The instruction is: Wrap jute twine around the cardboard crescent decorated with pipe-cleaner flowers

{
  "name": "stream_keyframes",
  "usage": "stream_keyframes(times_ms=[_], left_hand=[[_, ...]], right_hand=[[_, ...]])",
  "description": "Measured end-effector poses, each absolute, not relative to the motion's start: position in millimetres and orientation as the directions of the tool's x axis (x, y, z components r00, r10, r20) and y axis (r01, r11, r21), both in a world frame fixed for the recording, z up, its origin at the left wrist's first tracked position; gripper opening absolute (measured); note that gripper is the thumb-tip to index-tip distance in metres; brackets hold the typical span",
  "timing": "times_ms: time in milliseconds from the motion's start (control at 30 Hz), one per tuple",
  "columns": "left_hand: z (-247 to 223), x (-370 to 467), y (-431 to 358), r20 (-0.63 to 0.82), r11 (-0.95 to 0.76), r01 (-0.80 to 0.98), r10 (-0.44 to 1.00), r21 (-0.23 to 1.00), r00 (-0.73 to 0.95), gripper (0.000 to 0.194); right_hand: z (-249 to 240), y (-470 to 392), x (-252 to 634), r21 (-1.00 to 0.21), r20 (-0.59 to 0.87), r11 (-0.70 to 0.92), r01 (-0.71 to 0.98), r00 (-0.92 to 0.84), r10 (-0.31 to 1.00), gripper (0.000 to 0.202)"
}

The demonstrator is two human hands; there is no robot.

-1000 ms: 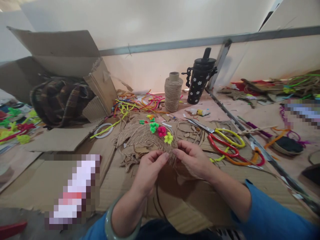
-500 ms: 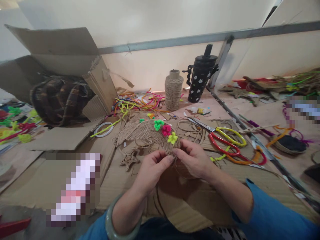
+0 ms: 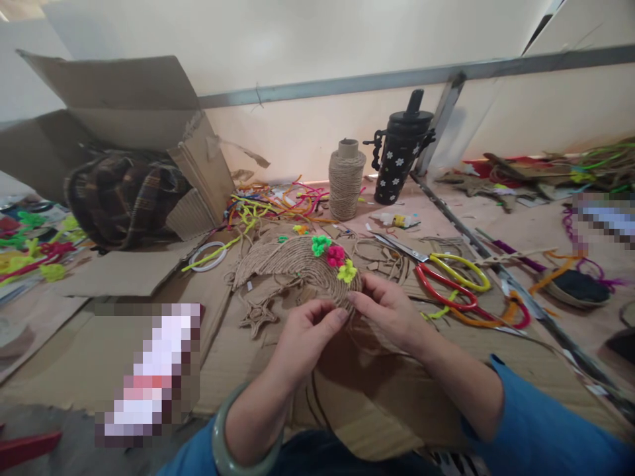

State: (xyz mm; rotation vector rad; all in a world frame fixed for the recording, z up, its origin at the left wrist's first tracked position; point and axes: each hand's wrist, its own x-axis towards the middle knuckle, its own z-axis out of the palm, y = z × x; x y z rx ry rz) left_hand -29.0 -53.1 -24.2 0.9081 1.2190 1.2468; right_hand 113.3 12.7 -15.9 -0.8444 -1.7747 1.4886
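A crescent-shaped piece wound from jute cord (image 3: 292,264) is held up over the cardboard sheet (image 3: 387,390). Small green, pink and yellow pipe-cleaner flowers (image 3: 335,256) sit on its right end. My left hand (image 3: 307,334) pinches its near edge from below with thumb and fingers. My right hand (image 3: 389,311) grips the same end just under the yellow flower. The two hands' fingertips almost meet. A jute star (image 3: 256,316) lies on the cardboard below the crescent.
Red and yellow scissors (image 3: 449,281) lie right of my hands. A jute spool (image 3: 346,178) and a black flowered bottle (image 3: 401,158) stand at the back. Loose pipe cleaners (image 3: 278,201), a white ring (image 3: 207,254) and an open cardboard box with plaid cloth (image 3: 124,192) sit to the left.
The crescent piece and both hands have shifted slightly right and away. The flowered end has lifted a little. The grips look the same.
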Motion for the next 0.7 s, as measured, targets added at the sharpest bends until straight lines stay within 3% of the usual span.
stream_keyframes(times_ms=[167,467,700], left_hand=[[-28.1,-30.8,-51.0,-0.120,0.017,-0.337,0.950,0.941,-0.287,0.024],[-27.4,-30.2,-50.5,-0.184,0.078,-0.409,0.956,0.909,-0.227,0.023],[-28.4,-32.3,-47.9,-0.151,-0.027,-0.445,0.921,0.895,-0.358,0.026]], right_hand=[[-21.4,11.7,111.4,-0.984,0.062,0.154,0.092,-0.631,0.773,0.018],[-19.9,12.1,112.8,-0.982,0.059,0.158,0.107,-0.619,0.783,0.019],[-21.3,11.7,111.7,-0.959,0.061,0.219,0.178,-0.625,0.778,0.022]])
